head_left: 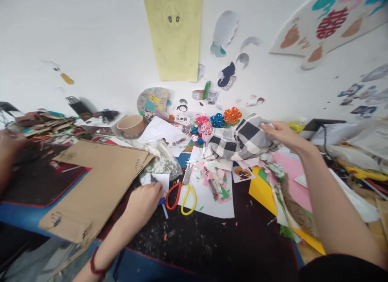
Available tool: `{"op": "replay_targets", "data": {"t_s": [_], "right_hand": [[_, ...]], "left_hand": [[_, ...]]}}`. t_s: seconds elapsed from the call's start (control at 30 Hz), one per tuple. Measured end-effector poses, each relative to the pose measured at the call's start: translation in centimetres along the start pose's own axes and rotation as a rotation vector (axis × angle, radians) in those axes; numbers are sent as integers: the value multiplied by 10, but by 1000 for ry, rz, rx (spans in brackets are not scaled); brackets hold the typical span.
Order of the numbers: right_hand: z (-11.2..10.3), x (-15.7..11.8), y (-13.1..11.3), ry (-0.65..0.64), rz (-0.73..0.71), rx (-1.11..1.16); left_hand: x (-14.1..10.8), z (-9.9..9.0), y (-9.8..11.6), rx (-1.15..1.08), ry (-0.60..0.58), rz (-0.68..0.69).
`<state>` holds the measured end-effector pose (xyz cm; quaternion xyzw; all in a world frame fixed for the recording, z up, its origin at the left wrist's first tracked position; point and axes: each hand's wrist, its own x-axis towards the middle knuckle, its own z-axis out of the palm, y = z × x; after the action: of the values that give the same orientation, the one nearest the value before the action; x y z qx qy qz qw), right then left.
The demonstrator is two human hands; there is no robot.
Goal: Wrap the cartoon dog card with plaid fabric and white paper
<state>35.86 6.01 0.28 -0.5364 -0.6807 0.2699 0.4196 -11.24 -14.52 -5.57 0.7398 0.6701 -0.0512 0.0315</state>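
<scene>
My right hand (283, 134) pinches the edge of a black-and-white checkered cloth (239, 138), which lies bunched at the back of the table. My left hand (144, 199) is closed around a small blue tool (161, 201) with a dark tip and a pale stick at its lower end; the fingers hide most of it. Just right of that hand lie scissors (182, 197) with one red and one yellow handle. Their blades rest on a white sheet (209, 207) strewn with pink and green paper scraps (222, 193).
A large cardboard piece (100, 181) lies on the left, beside a clear plastic bag (162, 160). Another person's hand (10, 152) is at the far left. Beaded flowers (216, 120), a tape roll (131, 126), twine (295, 205) and coloured paper (262, 189) crowd the table.
</scene>
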Motion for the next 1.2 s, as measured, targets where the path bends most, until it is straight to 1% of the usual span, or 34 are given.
{"op": "replay_targets", "data": {"t_s": [0.03, 0.1, 0.17, 0.2, 0.27, 0.37, 0.43, 0.5, 0.6, 0.7, 0.77, 0.93, 1.03, 1.1, 1.17, 1.2], "right_hand": [[1, 0, -3, -31, 2, -10], [2, 0, -9, -59, -1, -26], [3, -3, -14, -53, -15, -44], [4, -4, -16, -50, -22, -53], [4, -7, -20, -46, -34, -68], [3, -10, -28, -26, -52, -87], [0, -11, -32, -20, -58, -102], [-4, -10, -34, -22, -63, -116], [-11, -9, -32, -13, -75, -124], [-18, -8, -25, 17, -94, -116], [-22, -7, -18, 38, -106, -104], [-25, -5, -1, 56, -107, -45], [-24, -3, 5, 32, -93, -7], [-24, -1, 7, -2, -81, 13], [-24, 0, 6, -33, -72, 32], [-24, 1, 5, -42, -69, 42]], "left_hand": [[-11, 14, 1, -6, 1, -30], [-24, 36, 10, -8, 51, -88], [-27, 50, 26, -28, 86, -104], [-25, 54, 35, -37, 97, -76], [-17, 58, 56, -22, 132, -43], [0, 60, 84, -7, 146, -64], [11, 61, 95, -7, 150, -89], [20, 61, 100, -6, 150, -104], [30, 58, 99, -2, 136, -109], [35, 51, 94, 4, 120, -97], [33, 43, 89, 11, 112, -90], [17, 20, 71, 28, 96, -101], [17, 8, 59, -104, 81, -155], [26, 0, 54, -245, 78, -198], [40, -8, 54, -359, 123, -203], [50, -13, 56, -399, 169, -179]]}}
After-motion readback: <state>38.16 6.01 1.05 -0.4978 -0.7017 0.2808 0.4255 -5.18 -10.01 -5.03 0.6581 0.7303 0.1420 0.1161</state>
